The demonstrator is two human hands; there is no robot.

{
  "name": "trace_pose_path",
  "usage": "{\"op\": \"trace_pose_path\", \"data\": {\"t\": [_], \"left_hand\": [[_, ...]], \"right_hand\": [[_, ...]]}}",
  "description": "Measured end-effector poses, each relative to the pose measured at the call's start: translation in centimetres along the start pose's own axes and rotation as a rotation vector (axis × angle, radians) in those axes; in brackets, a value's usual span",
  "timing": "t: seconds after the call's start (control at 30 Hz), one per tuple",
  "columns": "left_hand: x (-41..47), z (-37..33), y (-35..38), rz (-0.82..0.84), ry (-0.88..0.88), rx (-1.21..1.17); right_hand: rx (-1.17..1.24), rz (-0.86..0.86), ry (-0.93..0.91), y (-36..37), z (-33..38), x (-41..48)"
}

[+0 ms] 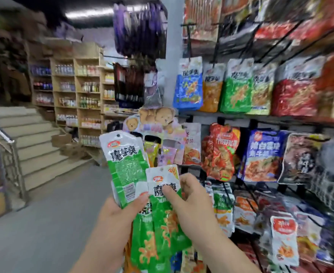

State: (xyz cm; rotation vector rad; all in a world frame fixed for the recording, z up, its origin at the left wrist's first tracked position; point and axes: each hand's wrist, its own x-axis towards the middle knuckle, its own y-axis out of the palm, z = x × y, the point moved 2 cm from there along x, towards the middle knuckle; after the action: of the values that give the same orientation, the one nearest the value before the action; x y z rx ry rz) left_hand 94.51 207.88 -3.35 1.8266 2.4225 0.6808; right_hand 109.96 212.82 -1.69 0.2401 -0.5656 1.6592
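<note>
Left grip (pixel 113 217) clasps a green pack (pixel 122 164) upright. Right grip (pixel 187 200) pinches a second pack (pixel 162 219) — touching, just rightward, also upright.

Left grip (pixel 117 214), right grip (pixel 190 201), forearms bare.

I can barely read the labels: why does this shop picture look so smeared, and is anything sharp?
Head view: motion blur smears the edges, worst on the hanging packs at right and the dark upper left; the wide lens fans the racks outward; the ceiling light glares; the green packets held by the left hand and right hand are sharpest.
</note>
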Motion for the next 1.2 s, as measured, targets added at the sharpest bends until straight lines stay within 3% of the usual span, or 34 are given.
{"op": "trace_pose_path", "data": {"t": [0.23, 0.57, 0.97, 1.2], "left_hand": [[4.3, -2.8, 6.5, 0.032, 0.144, 0.017], [9.8, -9.9, 14.3, 0.151, 0.394, 0.055], [15.0, -12.5, 17.0, 0.237, 0.514, 0.128], [16.1, -12.3, 17.4, 0.26, 0.45, 0.074]], "right_hand": [[-0.186, -0.241, -0.11, -8.6, 5.9, 3.0], [-0.159, -0.414, -0.174, -19.9, 13.1, 12.8], [-0.163, -0.489, -0.22, -20.7, 16.6, 20.6], [-0.144, -0.533, -0.212, -20.5, 16.9, 21.2]]}}
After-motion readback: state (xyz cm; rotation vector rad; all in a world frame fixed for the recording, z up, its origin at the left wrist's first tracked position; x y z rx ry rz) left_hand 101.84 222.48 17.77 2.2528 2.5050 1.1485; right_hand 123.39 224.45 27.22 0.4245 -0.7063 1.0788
